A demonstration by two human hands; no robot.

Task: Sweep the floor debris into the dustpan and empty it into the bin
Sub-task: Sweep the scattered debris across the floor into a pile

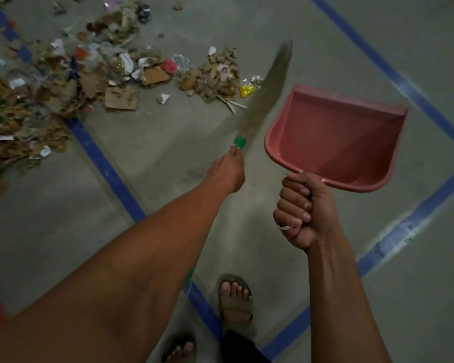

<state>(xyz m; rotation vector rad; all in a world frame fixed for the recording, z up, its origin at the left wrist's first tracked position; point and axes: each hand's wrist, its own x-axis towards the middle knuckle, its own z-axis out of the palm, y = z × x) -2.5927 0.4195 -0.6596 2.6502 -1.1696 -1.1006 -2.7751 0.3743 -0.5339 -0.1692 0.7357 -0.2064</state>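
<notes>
My left hand [227,170] grips the green-collared grass broom [266,87]; my right hand [303,210] fists the pink plastic dustpan [333,137] handle, near scattered cardboard debris [63,82].

We see a pink, smooth plastic dustpan [336,142] with a slight sheen, a soft grass-fibre broom [262,93], torn brown cardboard and paper debris [63,82], and matt grey concrete floor [417,284].

no readable text, labels or numbers on anything, debris scraps too blurred
</notes>
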